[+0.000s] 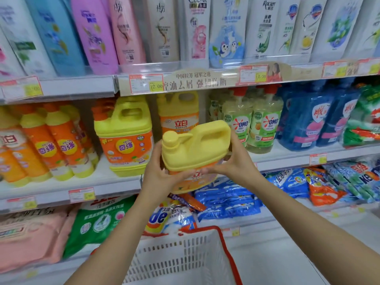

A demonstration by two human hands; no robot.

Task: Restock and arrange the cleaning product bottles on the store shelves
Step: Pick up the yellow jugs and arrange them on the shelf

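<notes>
You hold a yellow dish-detergent jug [197,149] in both hands, off the shelf and in the air in front of the middle shelf [287,157]. Your left hand [160,173] grips its lower left side below the round cap, with the fingers curled onto the orange label. Your right hand [236,163] clamps the opposite side, thumb up beside the moulded handle and fingers wrapped across the label. The jug is tilted with its top toward you, the cap to the left and the handle up to the right.

Behind the jug on the middle shelf stands a matching jug [178,116] with the same orange label, upright. To its left is a wider yellow jug [123,136], and further left a cluster of slim orange-and-yellow bottles [59,140]. Just right of the held jug stand the OMO pump bottles [265,124] with red tops, then blue refill pouches [308,120].

The upper shelf carries a row of shampoo bottles [160,29], with a price tag [147,84] reading 12.00 on its edge. Below your forearms sits a white shopping basket [185,258] with a red rim, and bags of washing powder [226,200] lie on the lower shelf.
</notes>
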